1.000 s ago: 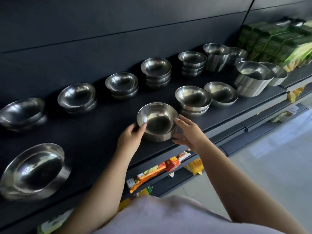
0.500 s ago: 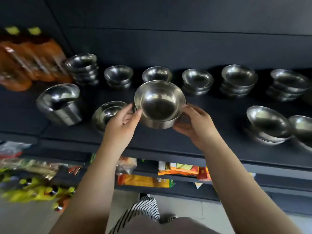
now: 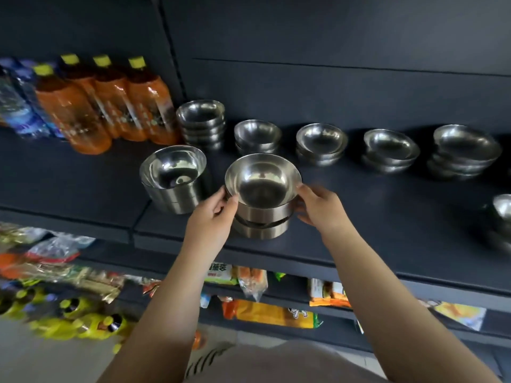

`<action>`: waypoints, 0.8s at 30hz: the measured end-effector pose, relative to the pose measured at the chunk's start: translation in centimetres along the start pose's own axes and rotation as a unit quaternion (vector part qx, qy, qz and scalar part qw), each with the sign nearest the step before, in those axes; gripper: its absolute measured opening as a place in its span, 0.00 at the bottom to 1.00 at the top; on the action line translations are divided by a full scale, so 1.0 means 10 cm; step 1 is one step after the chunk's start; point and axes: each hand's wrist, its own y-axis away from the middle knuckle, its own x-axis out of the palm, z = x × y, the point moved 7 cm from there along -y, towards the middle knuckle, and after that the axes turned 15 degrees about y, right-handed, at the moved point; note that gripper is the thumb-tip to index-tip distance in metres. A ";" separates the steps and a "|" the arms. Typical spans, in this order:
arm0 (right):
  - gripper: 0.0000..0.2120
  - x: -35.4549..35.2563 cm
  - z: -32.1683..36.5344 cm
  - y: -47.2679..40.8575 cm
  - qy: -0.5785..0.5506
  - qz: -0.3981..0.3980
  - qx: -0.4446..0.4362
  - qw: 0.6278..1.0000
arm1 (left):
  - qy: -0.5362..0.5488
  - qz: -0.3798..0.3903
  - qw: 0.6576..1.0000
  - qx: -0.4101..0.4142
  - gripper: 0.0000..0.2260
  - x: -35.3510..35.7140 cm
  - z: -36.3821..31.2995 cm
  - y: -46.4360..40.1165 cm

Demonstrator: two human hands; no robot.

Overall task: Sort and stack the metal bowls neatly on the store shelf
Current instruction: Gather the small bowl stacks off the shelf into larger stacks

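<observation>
The bowl (image 3: pixel 263 180) you hold is polished metal, mirror-bright inside, with a brushed satin outer wall. The stacked bowls (image 3: pixel 321 143) behind share that glossy steel. The shelf (image 3: pixel 387 217) is matt dark, smooth. The orange bottles (image 3: pixel 110 106) are glossy clear plastic.

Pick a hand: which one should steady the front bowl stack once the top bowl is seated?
Probably left. The left hand already reaches down beside the front bowl stack, its thumb on the top bowl's rim; the right hand pinches only that upper rim.
</observation>
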 end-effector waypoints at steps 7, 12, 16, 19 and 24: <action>0.16 0.12 -0.05 0.07 0.094 -0.106 -0.004 0.990 | -0.078 0.082 0.993 0.023 0.20 -0.10 0.17 -0.28; 0.13 0.18 -0.08 0.12 0.114 -0.137 0.003 0.984 | -0.078 0.125 0.989 0.020 0.22 -0.09 0.24 -0.44; 0.15 0.22 -0.08 0.08 0.099 -0.163 0.011 0.982 | -0.088 0.121 0.988 0.033 0.20 -0.09 0.21 -0.56; 0.11 0.25 -0.09 0.04 0.079 -0.167 0.015 0.983 | -0.077 0.121 0.989 0.035 0.17 -0.07 0.22 -0.62; 0.08 0.24 -0.19 -0.06 0.029 -0.152 0.036 0.987 | -0.108 0.111 0.987 0.033 0.19 -0.08 0.15 -0.71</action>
